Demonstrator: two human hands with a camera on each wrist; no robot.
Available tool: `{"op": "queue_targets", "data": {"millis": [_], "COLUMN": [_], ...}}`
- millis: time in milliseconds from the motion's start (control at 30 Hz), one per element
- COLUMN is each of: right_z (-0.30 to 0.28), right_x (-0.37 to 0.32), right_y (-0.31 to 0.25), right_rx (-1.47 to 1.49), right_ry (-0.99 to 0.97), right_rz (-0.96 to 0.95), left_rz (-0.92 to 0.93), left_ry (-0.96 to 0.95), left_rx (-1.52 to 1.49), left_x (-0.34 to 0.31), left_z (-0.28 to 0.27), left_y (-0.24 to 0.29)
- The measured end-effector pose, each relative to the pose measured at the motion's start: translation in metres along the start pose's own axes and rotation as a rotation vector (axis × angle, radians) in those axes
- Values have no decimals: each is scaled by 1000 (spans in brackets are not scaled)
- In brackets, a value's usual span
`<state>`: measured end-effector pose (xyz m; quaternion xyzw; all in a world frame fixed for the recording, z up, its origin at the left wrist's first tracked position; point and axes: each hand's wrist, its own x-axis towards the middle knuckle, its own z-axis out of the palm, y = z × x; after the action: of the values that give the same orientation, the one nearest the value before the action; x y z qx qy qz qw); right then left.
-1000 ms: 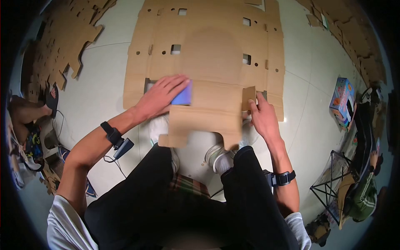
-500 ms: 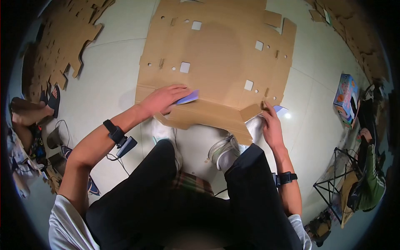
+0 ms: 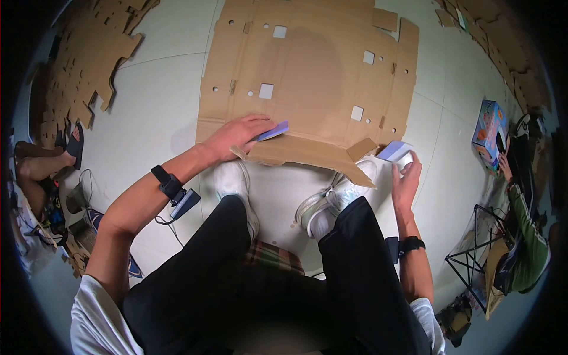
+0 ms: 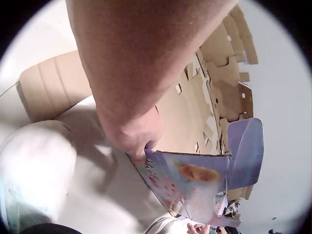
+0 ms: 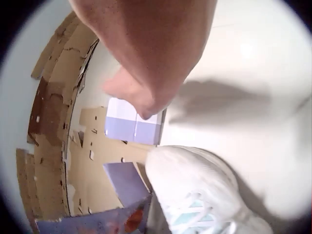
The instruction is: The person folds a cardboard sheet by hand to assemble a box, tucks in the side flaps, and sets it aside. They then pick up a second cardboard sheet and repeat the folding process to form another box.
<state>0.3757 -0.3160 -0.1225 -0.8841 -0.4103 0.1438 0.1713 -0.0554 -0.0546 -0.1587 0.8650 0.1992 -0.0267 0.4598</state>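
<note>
A large brown cardboard sheet (image 3: 313,71) with cut holes lies on the floor, its near flap (image 3: 302,153) folded up. My left hand (image 3: 242,136) grips that flap's left end, beside a small purple flap (image 3: 278,129). In the left wrist view, the fingers of my left hand (image 4: 136,134) curl at the corner of the printed outer face (image 4: 187,178). At the sheet's near right corner, my right hand (image 3: 406,182) pinches a purple-and-white flap (image 3: 393,150). The right wrist view shows my right hand (image 5: 139,95) over this flap (image 5: 131,127), fingertips partly hidden.
White shoes (image 3: 234,180) stand close below the flap. More cardboard (image 3: 89,59) lies at the far left and along the right edge. A colourful box (image 3: 488,133) stands at the right, near another person's green sleeve (image 3: 523,236) and a black folding frame (image 3: 473,254).
The near flap has risen from flat and its printed outer face has turned toward me. My right hand has moved right, from the small brown tab to the purple-and-white flap. The sheet has shifted right.
</note>
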Motion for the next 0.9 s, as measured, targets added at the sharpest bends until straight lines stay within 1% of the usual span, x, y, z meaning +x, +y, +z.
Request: {"op": "queue_targets", "data": {"millis": [33, 133, 167, 233, 267, 300, 367, 400, 433, 467, 533, 600, 667, 733, 767, 867, 900], "right_z": [3, 23, 34, 53, 59, 59, 43, 40, 44, 39, -5, -23, -29, -32, -33, -35, -32], "right_x": [7, 23, 28, 54, 65, 70, 71, 73, 80, 78, 70, 69, 69, 68, 65, 50, 45], "right_y": [11, 39, 46, 76, 83, 70, 24, 14, 18, 17, -57, -86, -100, -111, -119, -169, -182], "right_rx": [79, 162, 206, 239, 260, 280, 433, 507, 347, 270, 117, 68, 44, 42, 34, 7, -43], "right_ry": [-49, -185, -155, -262, -311, -300, -269, -257, -219, -182, -107, -135, -158, -178, -244, -446, -522], "right_rz": [100, 135, 81, 330, 456, 479, 519, 539, 353, 312, 224, 122, -42, -270, -344, -563, -569], "left_rz": [15, -1, -37, -101, -96, -91, -88, -96, -111, -113, -116, -127, -129, -123, -109, -56, -30], "left_ry": [2, 7, -3, -34, -39, -45, -44, -45, -50, -49, -40, -48, -54, -56, -62, -71, -67], "left_rx": [-2, -7, -7, -9, 5, 19, 41, 40, 31, 28, 22, 42, 57, 68, 87, 119, 115], "left_x": [0, 2, 1, 3, 4, 4, 5, 7, 8, 8, 7, 10, 12, 12, 11, 10, 9], "left_z": [0, -1, -1, -5, -6, -6, -7, -6, -6, -6, -9, -11, -14, -14, -15, -15, -14], "left_y": [-1, 0, 3, 9, 6, 3, 3, 5, 4, 5, 10, 17, 21, 22, 21, 19, 16]}}
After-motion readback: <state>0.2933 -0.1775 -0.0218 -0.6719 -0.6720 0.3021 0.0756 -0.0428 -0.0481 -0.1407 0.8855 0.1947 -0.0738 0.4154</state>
